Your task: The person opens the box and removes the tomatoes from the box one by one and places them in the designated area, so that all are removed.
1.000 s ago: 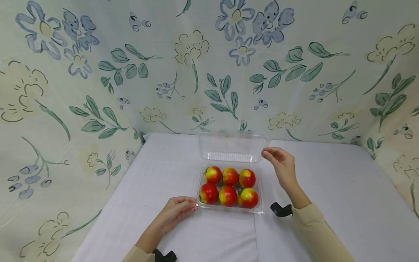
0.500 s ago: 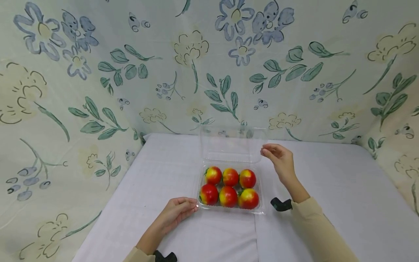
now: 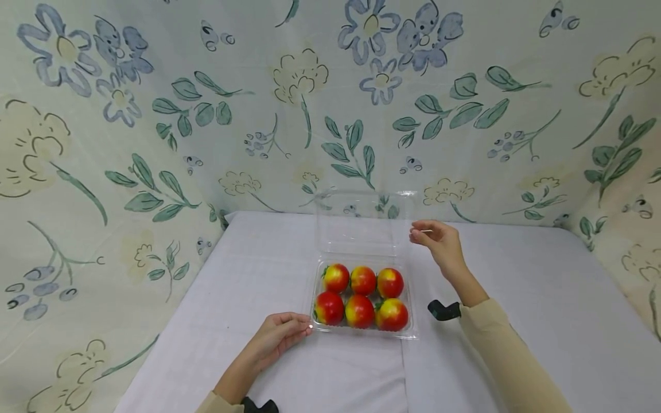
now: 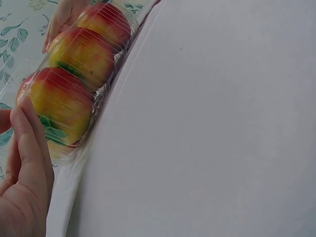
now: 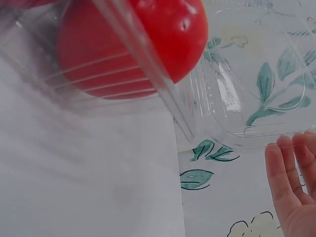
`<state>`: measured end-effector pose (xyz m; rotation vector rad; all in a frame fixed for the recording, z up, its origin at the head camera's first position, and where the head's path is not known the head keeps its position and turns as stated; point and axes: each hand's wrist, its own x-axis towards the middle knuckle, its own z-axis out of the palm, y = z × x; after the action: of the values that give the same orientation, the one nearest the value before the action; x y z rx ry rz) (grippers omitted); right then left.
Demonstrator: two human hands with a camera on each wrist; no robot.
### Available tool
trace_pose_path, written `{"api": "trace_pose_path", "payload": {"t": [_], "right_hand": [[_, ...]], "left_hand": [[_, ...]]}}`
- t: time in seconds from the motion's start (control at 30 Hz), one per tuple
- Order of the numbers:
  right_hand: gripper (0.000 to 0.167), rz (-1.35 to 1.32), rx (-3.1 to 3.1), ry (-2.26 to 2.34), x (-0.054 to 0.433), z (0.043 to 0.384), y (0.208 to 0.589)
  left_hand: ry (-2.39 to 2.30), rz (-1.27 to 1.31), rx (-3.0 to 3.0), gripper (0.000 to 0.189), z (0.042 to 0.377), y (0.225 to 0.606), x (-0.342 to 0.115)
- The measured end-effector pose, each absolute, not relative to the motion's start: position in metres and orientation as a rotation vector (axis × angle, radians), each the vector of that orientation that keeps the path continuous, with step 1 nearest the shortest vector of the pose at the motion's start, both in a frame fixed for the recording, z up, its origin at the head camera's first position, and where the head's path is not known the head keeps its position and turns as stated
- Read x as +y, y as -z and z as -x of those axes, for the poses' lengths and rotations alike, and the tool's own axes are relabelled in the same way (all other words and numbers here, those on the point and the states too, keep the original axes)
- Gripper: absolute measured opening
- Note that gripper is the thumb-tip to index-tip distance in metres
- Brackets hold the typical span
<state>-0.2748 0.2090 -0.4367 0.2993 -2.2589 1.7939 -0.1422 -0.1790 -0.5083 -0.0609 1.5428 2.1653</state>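
A clear plastic clamshell box [image 3: 364, 334] lies on the white cloth with several round red and yellow fruits [image 3: 360, 311] in two rows. Its hinged lid [image 3: 356, 232] stands raised at the back. My left hand [image 3: 281, 338] pinches the box's front left corner between thumb and fingertips; in the left wrist view its fingers [image 4: 32, 143] are right at the box wall. With thumb and fingers, my right hand [image 3: 444, 249] holds the lid's right edge. From the right wrist, the fingertips [image 5: 284, 148] meet the lid's rim beyond a red fruit [image 5: 173, 34].
A white cloth [image 3: 248, 258] covers the table, with a fold running toward the front. Behind it and at both sides hangs a floral curtain [image 3: 258, 86]. A black wrist mount [image 3: 443, 310] sits by the right cuff, another [image 3: 260, 406] by the left.
The lid has tilted further up and back, with my right hand rising a little and shifting slightly left along with it. My left hand and the fruits have stayed put.
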Motion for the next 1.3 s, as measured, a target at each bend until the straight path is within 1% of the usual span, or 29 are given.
{"api": "trace_pose_path", "payload": {"t": [0.27,0.53,1.03,1.3], "right_hand": [[0.034,-0.211,-2.288,-1.849,0.212,0.286,0.441],[0.037,-0.183,-2.292,-1.912,0.214,0.291,0.443],[0.035,-0.119,-2.361,-1.926,0.215,0.303,0.445],[0.038,-0.098,-2.405,-1.935,0.216,0.309,0.45]], "left_hand": [[-2.174,0.051,1.523,0.016,0.142,0.508,-0.18],[-2.17,0.052,1.533,0.018,0.142,0.507,-0.179],[-2.162,0.049,1.533,0.019,0.142,0.507,-0.18],[-2.177,0.051,1.521,0.017,0.142,0.508,-0.18]]}}
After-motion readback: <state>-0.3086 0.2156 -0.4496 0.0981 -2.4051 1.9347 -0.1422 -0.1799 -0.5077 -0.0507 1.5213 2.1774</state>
